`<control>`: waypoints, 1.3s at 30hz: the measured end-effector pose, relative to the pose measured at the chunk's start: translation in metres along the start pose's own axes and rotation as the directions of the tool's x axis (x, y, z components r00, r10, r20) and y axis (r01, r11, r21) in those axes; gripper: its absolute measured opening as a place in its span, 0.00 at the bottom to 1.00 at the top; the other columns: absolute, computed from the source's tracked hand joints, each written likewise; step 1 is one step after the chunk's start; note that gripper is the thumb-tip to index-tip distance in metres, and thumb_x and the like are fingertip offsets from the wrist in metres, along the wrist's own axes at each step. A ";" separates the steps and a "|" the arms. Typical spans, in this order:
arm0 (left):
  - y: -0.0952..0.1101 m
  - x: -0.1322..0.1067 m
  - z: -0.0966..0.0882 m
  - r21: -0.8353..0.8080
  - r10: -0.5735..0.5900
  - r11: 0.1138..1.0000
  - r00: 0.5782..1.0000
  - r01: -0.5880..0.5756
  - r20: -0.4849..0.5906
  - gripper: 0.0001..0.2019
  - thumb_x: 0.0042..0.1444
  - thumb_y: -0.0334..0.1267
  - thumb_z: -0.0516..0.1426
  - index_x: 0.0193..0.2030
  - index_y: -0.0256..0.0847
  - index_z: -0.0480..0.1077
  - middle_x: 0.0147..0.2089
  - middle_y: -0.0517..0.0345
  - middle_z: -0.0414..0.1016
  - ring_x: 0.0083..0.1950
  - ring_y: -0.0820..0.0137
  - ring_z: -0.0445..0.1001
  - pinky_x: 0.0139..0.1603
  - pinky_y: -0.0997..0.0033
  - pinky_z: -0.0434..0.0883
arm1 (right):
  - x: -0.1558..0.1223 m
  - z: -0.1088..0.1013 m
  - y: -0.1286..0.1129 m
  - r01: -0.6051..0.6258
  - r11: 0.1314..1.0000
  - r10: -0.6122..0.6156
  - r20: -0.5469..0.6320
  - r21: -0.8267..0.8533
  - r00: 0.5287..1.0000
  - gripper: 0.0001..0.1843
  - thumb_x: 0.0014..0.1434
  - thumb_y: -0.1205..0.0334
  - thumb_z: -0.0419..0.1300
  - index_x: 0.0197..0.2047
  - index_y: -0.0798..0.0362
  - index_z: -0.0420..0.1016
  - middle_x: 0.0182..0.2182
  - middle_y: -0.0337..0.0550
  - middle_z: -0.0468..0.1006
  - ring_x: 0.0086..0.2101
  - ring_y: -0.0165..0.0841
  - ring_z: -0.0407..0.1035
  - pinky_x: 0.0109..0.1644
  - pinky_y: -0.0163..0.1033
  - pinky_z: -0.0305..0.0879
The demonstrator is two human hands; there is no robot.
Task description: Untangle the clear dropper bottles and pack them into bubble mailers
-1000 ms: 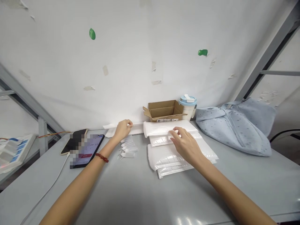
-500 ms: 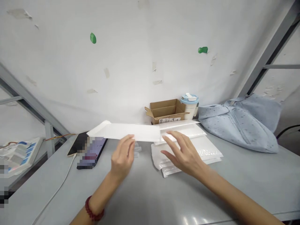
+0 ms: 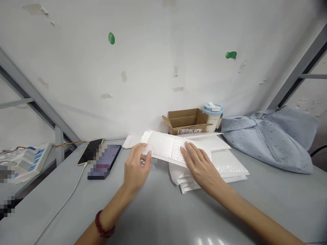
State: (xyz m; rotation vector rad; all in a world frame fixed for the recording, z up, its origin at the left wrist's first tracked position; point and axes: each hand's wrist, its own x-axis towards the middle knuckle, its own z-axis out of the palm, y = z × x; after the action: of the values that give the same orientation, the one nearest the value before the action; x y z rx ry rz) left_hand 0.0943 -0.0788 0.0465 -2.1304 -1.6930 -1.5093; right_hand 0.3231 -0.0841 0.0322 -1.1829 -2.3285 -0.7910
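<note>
A white bubble mailer (image 3: 163, 147) is lifted at a tilt above the grey table, its bubbly face toward me. My left hand (image 3: 136, 166) is closed at its left end, with the fingertips and thumb against the edge. My right hand (image 3: 200, 166) grips its right part; the fingers lie over the face and the thumb is hidden. Below and behind my right hand, more white bubble mailers (image 3: 230, 165) lie in an uneven pile. Small clear pieces (image 3: 153, 164) rest on the table just right of my left hand, partly covered.
Behind the pile stand an open cardboard box (image 3: 186, 119) and a cup with a blue lid (image 3: 213, 117). A light blue cloth bag (image 3: 270, 139) slumps at the right. Two phones (image 3: 90, 151) and a white cable (image 3: 67, 200) lie left, near a power strip (image 3: 33, 163).
The mailer has moved right and turned to show its bubbly face. My right hand, spread beside it before, now grips it. The view has shifted slightly left.
</note>
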 end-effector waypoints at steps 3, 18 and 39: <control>-0.015 0.018 -0.009 -0.135 -0.366 0.918 0.928 0.372 0.067 0.20 0.53 0.44 0.55 0.52 0.39 0.64 0.55 0.47 0.67 0.31 0.71 0.73 0.31 0.68 0.72 | 0.000 0.000 0.001 -0.013 1.000 0.013 -0.011 0.011 1.000 0.27 0.57 0.82 0.42 0.59 0.65 0.57 0.58 0.68 0.59 0.60 0.51 0.48 0.52 0.56 0.61; 0.018 -0.004 0.006 -0.485 -0.118 0.461 0.593 0.743 0.797 0.18 0.42 0.42 0.65 0.41 0.38 0.73 0.39 0.51 0.79 0.40 0.61 0.76 0.42 0.63 0.72 | 0.000 -0.015 -0.008 0.028 0.974 -0.063 0.151 0.223 0.987 0.46 0.45 0.57 0.60 0.65 0.57 0.46 0.62 0.66 0.47 0.60 0.58 0.40 0.54 0.68 0.45; -0.032 0.034 -0.028 0.099 -0.272 0.960 0.799 0.261 0.537 0.12 0.52 0.41 0.52 0.23 0.40 0.70 0.25 0.59 0.74 0.28 0.69 0.70 0.31 0.72 0.64 | 0.003 -0.007 0.012 0.017 0.965 -0.005 -0.045 0.263 0.999 0.25 0.51 0.67 0.61 0.53 0.54 0.63 0.44 0.55 0.66 0.43 0.43 0.61 0.47 0.51 0.57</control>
State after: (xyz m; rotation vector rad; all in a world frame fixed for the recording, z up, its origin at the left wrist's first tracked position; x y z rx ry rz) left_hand 0.0502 -0.0562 0.0681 -2.5745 -2.2500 -0.9488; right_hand 0.3316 -0.0811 0.0425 -1.0268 -2.3187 -0.4862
